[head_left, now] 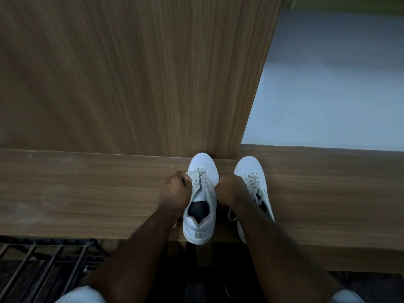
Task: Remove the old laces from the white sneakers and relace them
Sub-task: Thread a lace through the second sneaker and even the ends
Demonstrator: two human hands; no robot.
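Two white sneakers stand side by side on a wooden shelf, toes pointing away from me. The left sneaker (202,206) has its lace (200,174) threaded only through the eyelets near the toe. My left hand (176,189) pinches a lace end at the shoe's left side. My right hand (229,189) is curled at the shoe's right side; the lace it seems to hold is hidden by the fingers. The right sneaker (253,182) is fully laced, partly covered by my right forearm, with a loose lace loop (232,215) beside it.
The wooden shelf (87,193) runs left to right, backed by an upright wooden panel (131,73). A pale wall (328,95) is at the right. A black metal rack (43,263) sits below at the left, by my knees.
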